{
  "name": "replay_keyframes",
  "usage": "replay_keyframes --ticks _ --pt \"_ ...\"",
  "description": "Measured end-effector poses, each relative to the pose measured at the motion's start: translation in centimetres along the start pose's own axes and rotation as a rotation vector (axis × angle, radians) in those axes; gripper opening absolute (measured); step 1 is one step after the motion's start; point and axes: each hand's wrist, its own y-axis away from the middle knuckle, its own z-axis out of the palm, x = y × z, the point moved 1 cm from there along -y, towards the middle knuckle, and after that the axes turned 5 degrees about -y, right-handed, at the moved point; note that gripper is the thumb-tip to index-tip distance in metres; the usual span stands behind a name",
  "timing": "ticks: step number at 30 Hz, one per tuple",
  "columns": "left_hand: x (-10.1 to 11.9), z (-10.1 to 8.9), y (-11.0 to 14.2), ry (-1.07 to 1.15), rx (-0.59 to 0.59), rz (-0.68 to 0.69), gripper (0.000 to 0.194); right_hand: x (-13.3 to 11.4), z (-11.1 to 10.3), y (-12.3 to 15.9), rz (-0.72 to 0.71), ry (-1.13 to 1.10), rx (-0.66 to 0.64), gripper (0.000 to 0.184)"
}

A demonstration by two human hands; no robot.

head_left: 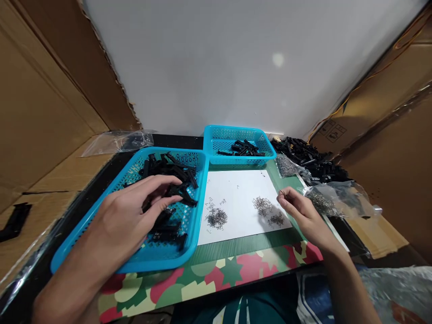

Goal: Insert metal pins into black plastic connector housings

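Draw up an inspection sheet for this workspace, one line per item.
Surface: green board with a camouflage-patterned front edge; white sheet on the board.
Parts: black parts in the near blue basket and the far blue basket; small metal pieces in piles on the sheet, some strays.
Clutter: clear plastic bag behind the near basket; black heap and bagged metal pieces at right.
Grip: left hand over the near basket, thumb and forefinger parted; right hand by the sheet's right edge, fingertips together, contents too small to tell.
Cables: orange cord along the right side.
Surroundings: pale wall ahead, cardboard both sides.
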Motion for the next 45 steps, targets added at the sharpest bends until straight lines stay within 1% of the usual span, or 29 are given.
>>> replay_keyframes --ticks 2,5,7,9,10,11,13,15,16,18,20,22,26,30,34,37,39,41,45 --pt "0.6 -0.2 0.3 -0.013 0.056 0.021 0.039 -0.1 1.1 0.4 -0.024 -0.113 0.059 0.024" --pt "2.2 0.2 1.1 0.020 0.106 0.121 0.035 -0.4 2.8 1.3 -0.056 -0.252 0.128 0.024" --pt "4.0 1.1 1.9 0.114 0.059 0.233 0.028 -0.6 3.6 1.9 -0.068 -0.298 0.155 0.024" --pt "6.3 2.6 2.9 0.201 -0.017 0.328 0.023 -0.7 4.2 2.3 -0.077 -0.280 0.203 0.024" --pt "7.5 3.5 3.4 0.242 -0.053 0.348 0.020 -0.6 4.4 2.5 -0.088 -0.251 0.247 0.023" --pt "8.6 4.6 4.0 0.261 -0.106 0.338 0.019 -0.6 4.5 2.7 -0.102 -0.216 0.305 0.022" --pt "10.4 6.7 5.1 0.258 -0.137 0.336 0.015 -0.3 4.8 3.0 -0.126 -0.143 0.434 0.020" --pt "11.4 8.9 6.0 0.255 -0.125 0.328 0.007 0.0 5.0 3.3 -0.128 -0.081 0.522 0.020" --pt "11.5 9.8 6.3 0.252 -0.095 0.314 0.010 0.2 5.2 3.4 -0.115 -0.059 0.536 0.020" --pt "11.3 11.3 6.7 0.279 -0.086 0.269 0.013 0.5 5.7 3.7 -0.069 -0.037 0.514 0.019" --pt "10.7 12.2 6.9 0.293 -0.079 0.239 0.016 0.8 6.3 3.9 -0.013 -0.043 0.471 0.019" --pt "10.1 12.5 7.0 0.285 -0.100 0.211 0.017 1.0 6.7 4.0 0.035 -0.048 0.438 0.019" --pt "9.6 12.6 7.2 0.231 -0.190 0.135 0.013 1.4 7.4 4.0 0.097 -0.016 0.405 0.021" --pt "9.5 12.7 7.4 0.241 -0.225 0.108 0.012 1.5 7.5 3.9 0.112 0.042 0.391 0.021" --pt "9.5 12.7 7.4 0.271 -0.251 0.128 0.011 1.3 7.2 3.5 0.119 0.090 0.374 0.022" --pt "9.4 12.7 7.4 0.274 -0.269 0.158 0.012 1.1 7.4 3.3 0.140 0.122 0.324 0.022" --pt "9.4 12.7 7.4 0.261 -0.261 0.196 0.012 1.0 7.6 3.2 0.149 0.169 0.299 0.022" --pt "9.5 12.6 7.4 0.243 -0.245 0.224 0.012 0.9 7.9 3.2 0.144 0.234 0.304 0.021" --pt "9.6 12.5 7.5 0.223 -0.246 0.230 0.012 0.9 8.4 3.1 0.127 0.340 0.325 0.020"
